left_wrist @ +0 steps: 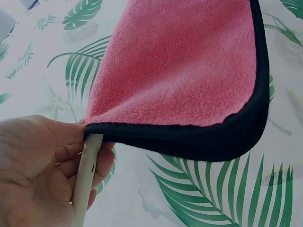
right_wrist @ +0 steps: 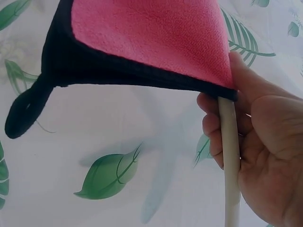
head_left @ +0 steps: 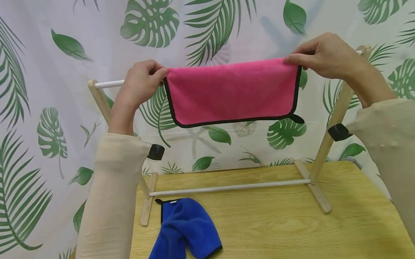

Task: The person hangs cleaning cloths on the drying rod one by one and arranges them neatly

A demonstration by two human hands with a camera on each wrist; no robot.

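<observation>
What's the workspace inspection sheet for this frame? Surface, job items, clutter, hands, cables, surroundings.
Surface: wood-grain table, with the rack standing on it.
Job's things: pink cloth with black edging, draped over the rack's white top bar; black loop hangs at its lower right corner.
Clutter: blue cloth, bunched on the table, partly cut off by the head view's bottom edge.
Hands: left hand pinches the pink cloth's upper left corner at the bar; right hand pinches the upper right corner.
Cables: nothing seen.
Surroundings: pale backdrop with green leaf print behind the rack.
</observation>
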